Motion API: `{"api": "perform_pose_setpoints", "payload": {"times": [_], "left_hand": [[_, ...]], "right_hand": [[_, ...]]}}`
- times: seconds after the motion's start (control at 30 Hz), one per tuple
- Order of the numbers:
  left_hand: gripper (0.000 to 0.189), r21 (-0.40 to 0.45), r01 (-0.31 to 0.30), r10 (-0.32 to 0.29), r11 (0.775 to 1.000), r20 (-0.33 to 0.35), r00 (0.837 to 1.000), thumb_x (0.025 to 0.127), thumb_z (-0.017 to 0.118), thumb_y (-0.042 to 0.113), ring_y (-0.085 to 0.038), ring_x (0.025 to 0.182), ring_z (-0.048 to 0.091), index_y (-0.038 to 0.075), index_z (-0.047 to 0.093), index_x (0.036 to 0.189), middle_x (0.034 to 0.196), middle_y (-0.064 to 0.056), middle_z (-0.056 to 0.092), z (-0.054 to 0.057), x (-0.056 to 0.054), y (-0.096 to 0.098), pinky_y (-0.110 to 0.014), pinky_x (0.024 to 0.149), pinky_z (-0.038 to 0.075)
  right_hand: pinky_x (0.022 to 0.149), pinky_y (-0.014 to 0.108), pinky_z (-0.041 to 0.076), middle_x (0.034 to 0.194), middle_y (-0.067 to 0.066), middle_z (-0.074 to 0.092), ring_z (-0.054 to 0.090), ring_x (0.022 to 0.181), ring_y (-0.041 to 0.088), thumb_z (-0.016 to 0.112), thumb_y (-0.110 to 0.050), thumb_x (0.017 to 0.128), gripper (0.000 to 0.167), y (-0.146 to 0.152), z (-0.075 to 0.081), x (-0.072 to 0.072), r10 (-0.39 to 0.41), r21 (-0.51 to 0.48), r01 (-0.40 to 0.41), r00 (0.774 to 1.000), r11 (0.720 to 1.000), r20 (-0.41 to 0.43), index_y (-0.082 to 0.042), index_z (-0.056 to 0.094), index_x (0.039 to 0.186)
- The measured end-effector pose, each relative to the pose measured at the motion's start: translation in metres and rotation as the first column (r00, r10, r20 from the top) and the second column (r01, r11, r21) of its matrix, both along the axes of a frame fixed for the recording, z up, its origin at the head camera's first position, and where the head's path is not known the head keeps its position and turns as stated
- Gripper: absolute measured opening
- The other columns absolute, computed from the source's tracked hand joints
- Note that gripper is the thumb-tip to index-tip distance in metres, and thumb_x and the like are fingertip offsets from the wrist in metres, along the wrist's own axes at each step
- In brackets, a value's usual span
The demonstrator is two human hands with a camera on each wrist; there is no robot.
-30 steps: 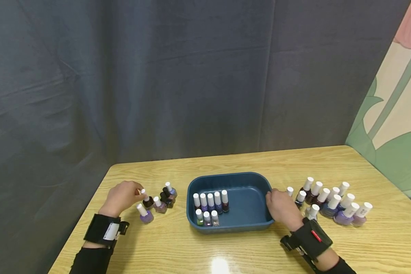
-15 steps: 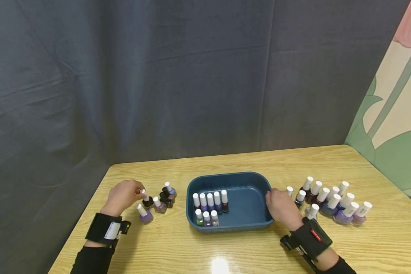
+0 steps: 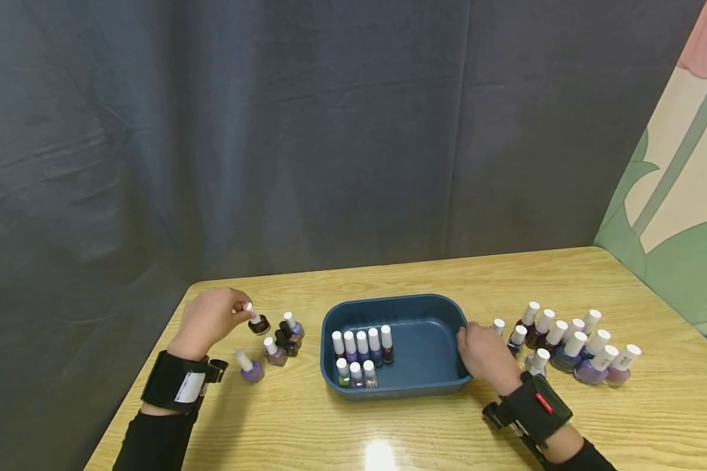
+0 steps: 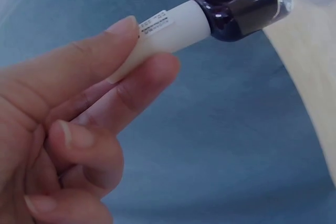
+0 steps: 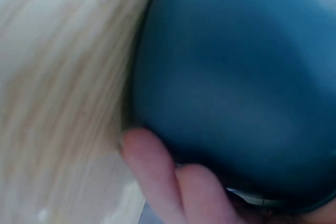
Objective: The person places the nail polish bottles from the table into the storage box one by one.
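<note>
My left hand (image 3: pixel 209 319) pinches the white cap of a dark nail polish bottle (image 4: pixel 239 6) between thumb and fingertips. In the head view this bottle hangs tilted above the other bottles on the left. My right hand (image 3: pixel 484 356) grips the right end of a blue plastic tray (image 3: pixel 430 358); in the right wrist view two fingers (image 5: pixel 149 169) press against its outer wall. Inside the tray's left half, a back row of white-capped bottles (image 3: pixel 362 347) stands behind a shorter front row of bottles (image 3: pixel 356 376).
On the left of the wooden table (image 3: pixel 306 432) stand a purple bottle (image 3: pixel 251 371), a mauve bottle (image 3: pixel 275 355), black-capped bottles (image 3: pixel 287 341) and a blue bottle (image 3: pixel 294 327). Several more polish bottles (image 3: pixel 568 353) cluster right of the tray. A grey curtain (image 3: pixel 342 144) hangs behind.
My left hand has lifted the dark nail polish bottle up and slightly away from its neighbours. The right hand and the tray have stayed in place.
</note>
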State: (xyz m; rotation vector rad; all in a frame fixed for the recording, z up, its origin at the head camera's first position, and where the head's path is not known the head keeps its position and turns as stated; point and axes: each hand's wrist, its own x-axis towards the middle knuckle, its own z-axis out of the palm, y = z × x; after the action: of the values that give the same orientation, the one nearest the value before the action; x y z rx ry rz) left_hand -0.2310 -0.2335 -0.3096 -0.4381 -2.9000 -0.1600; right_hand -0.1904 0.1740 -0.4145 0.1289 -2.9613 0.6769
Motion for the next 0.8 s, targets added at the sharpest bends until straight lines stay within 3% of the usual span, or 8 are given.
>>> {"api": "perform_pose_setpoints", "payload": {"times": [0.2,0.43,0.6,0.8], "left_hand": [[0.012,-0.001,0.053,-0.053,0.999,-0.03,0.998,0.075,0.075,0.019,-0.014,0.061,0.058,0.01,0.072,0.082,0.073,-0.002,0.067,0.019,-0.003,0.022,-0.027,0.051,0.041],[0.014,-0.029,0.114,-0.114,0.993,-0.021,0.993,0.077,0.073,0.025,-0.014,0.066,0.06,0.014,0.072,0.085,0.076,0.001,0.068,0.037,-0.003,0.062,-0.03,0.053,0.045],[0.014,-0.033,0.192,-0.193,0.981,-0.015,0.981,0.078,0.072,0.027,-0.013,0.069,0.061,0.016,0.072,0.086,0.078,0.003,0.069,0.044,-0.005,0.098,-0.03,0.055,0.045],[0.011,-0.041,0.304,-0.305,0.952,-0.021,0.952,0.079,0.071,0.027,-0.01,0.063,0.056,0.016,0.072,0.084,0.075,0.005,0.066,0.043,-0.006,0.14,-0.024,0.052,0.042]], "right_hand": [[0.05,0.032,0.035,0.062,0.009,0.045,0.045,0.052,0.019,0.036,-0.009,0.095,0.029,0.001,-0.001,0.0,0.001,0.006,-0.001,1.0,1.0,0.005,0.007,0.055,0.08],[0.05,0.032,0.036,0.062,0.009,0.046,0.046,0.052,0.019,0.036,-0.01,0.095,0.029,0.001,-0.002,0.0,-0.004,0.003,0.004,1.0,1.0,0.018,0.007,0.055,0.081],[0.05,0.031,0.035,0.062,0.009,0.045,0.045,0.051,0.019,0.036,-0.01,0.096,0.029,0.001,-0.002,0.0,0.002,0.002,-0.002,1.0,1.0,0.014,0.006,0.055,0.08],[0.049,0.031,0.034,0.061,0.008,0.044,0.044,0.051,0.018,0.035,-0.01,0.096,0.03,0.001,-0.001,0.0,-0.002,-0.001,0.002,1.0,1.0,0.007,0.005,0.055,0.08]]}}
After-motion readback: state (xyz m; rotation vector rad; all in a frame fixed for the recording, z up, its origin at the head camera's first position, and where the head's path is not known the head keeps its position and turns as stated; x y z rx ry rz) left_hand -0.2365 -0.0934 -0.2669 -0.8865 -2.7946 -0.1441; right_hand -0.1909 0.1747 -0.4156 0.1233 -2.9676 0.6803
